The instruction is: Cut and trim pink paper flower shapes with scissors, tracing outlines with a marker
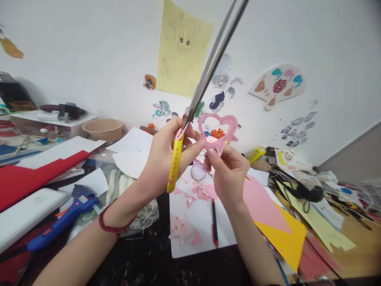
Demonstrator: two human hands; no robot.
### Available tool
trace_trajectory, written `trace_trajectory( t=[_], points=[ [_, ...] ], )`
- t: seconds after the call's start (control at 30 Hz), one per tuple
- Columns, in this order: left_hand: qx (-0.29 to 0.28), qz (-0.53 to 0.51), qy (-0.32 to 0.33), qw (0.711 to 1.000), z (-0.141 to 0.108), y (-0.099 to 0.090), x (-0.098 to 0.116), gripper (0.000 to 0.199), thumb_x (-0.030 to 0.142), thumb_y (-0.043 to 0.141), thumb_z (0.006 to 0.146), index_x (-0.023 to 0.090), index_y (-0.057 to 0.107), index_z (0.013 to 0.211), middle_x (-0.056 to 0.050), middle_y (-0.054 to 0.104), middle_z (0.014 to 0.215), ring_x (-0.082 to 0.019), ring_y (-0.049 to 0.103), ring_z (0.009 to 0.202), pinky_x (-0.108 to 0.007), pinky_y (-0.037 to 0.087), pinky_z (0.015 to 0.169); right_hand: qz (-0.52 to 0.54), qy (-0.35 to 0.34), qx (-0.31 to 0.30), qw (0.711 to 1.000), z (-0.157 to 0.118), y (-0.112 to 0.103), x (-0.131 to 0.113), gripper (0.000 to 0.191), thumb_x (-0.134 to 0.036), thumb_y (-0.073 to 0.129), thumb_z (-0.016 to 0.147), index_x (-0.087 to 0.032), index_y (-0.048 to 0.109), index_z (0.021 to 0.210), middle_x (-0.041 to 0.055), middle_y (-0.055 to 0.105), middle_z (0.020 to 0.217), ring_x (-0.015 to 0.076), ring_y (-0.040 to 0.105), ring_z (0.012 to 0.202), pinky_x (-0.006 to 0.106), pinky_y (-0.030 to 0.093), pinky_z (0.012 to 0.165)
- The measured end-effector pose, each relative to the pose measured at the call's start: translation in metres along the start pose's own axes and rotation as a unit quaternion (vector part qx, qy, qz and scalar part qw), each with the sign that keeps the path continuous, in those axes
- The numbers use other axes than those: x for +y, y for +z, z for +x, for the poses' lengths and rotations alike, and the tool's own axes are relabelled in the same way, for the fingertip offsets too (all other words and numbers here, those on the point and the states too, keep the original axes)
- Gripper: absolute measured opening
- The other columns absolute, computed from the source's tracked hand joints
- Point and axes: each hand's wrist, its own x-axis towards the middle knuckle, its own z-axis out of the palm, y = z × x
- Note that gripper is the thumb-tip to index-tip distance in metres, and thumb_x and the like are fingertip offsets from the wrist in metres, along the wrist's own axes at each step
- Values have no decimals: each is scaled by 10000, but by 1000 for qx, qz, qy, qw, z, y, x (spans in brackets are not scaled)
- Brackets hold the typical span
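Observation:
My left hand (157,153) is closed round a pair of scissors (203,81), its long blades pointing up and right and its yellow-wrapped handle (175,165) hanging below. The thumb of that hand also reaches the edge of a pink cut-out frame (233,121), rounded on top with small points at the bottom. My right hand (230,174) pinches the frame's lower edge between thumb and fingers. Below the hands, a white sheet (190,248) bears pink scraps (199,190), a pinkish star-shaped piece (181,228) and a black pen (214,222).
At left lie a blue glue gun (67,214), a white box-like object (32,212) and red sheets (32,178). Pink paper (264,204) and yellow paper (285,234) lie to the right, beside black cables (300,188). A tan bowl (102,129) stands near the wall.

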Motion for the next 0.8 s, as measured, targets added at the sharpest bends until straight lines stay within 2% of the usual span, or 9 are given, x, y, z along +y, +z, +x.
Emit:
trace_trajectory(
  t=[0.2, 0.3, 0.43, 0.53, 0.67, 0.73, 0.8],
  points=[
    [-4, 84, 36, 996, 1, -5, 1, 265, 300, 708, 835, 213, 459, 801, 6, 623, 858, -135, 586, 774, -279, 480, 695, -20, 9, -9, 1000, 5, -7, -3, 126, -250, 776, 789, -217, 758, 909, -9, 661, 758, 100, 581, 579, 246, 503, 515],
    [-9, 95, 24, 995, 2, -6, 0, 291, 320, 713, 826, 216, 444, 787, 5, 615, 843, -147, 595, 789, -287, 483, 705, -15, 20, -16, 1000, 9, -12, -7, 103, -294, 760, 808, -209, 743, 862, -12, 657, 706, 114, 589, 571, 251, 492, 503],
    [-15, 104, 17, 994, 2, -7, 2, 273, 342, 724, 809, 214, 483, 797, 7, 611, 820, -154, 600, 789, -284, 481, 691, 3, 33, -19, 999, 13, -17, -12, 115, -265, 741, 831, -192, 715, 746, -22, 633, 629, 101, 552, 549, 240, 455, 511],
    [-26, 75, -9, 997, 2, -6, 5, 260, 331, 746, 781, 212, 515, 791, 5, 616, 801, -148, 585, 736, -277, 469, 640, 14, 72, -30, 997, 15, -21, -14, 142, -274, 749, 824, -184, 708, 722, -25, 630, 614, 92, 543, 535, 229, 438, 509],
    [-30, 2, -41, 999, 4, -6, 5, 270, 310, 760, 758, 211, 509, 767, 18, 570, 738, -129, 545, 661, -272, 442, 587, 33, 150, -78, 985, 16, -26, -15, 180, -308, 752, 824, -168, 708, 720, -23, 631, 571, 82, 526, 483, 216, 419, 480],
    [-34, -18, -40, 998, 5, -6, 4, 260, 304, 758, 765, 209, 517, 776, 22, 564, 742, -115, 526, 635, -269, 437, 581, 41, 160, -96, 982, 17, -28, -15, 172, -303, 755, 825, -167, 712, 729, -23, 639, 563, 78, 532, 469, 210, 426, 475],
    [-26, -10, -29, 999, 5, -6, 3, 251, 311, 750, 779, 209, 520, 779, 19, 565, 766, -111, 522, 636, -275, 445, 597, 37, 134, -94, 986, 17, -27, -15, 155, -290, 755, 828, -171, 718, 737, -22, 649, 566, 78, 544, 467, 205, 429, 466]
  ],
)
